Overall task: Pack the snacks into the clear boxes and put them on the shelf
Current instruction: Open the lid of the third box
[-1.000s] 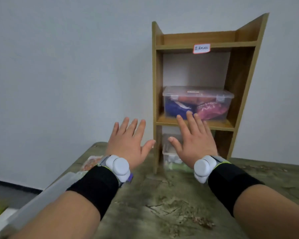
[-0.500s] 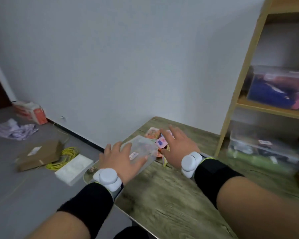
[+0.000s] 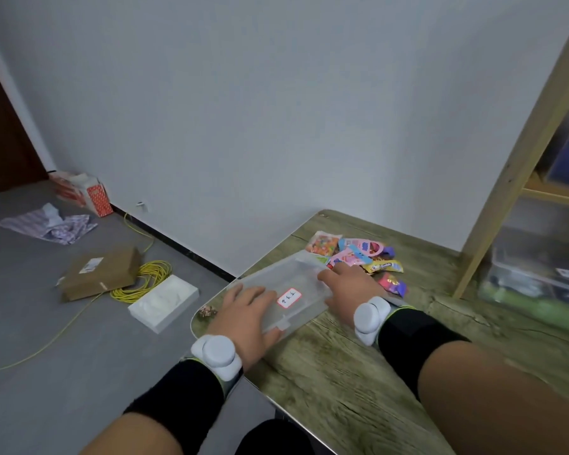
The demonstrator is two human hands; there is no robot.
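A clear lidded box with a red-edged label lies at the table's left corner. My left hand grips its near left end, thumb at the front edge. My right hand holds its right end. A pile of colourful snack packets lies just beyond the box. The wooden shelf stands at the right, with a filled clear box on its bottom level and another, blurred, above.
The wood-grain table ends in a rounded corner beside my left hand. On the grey floor to the left lie a white foam block, a yellow cable coil, a brown parcel and a red carton.
My view swung left from the shelf to the table corner. Both hands came down from the shelf and took hold of the clear box by its two ends.
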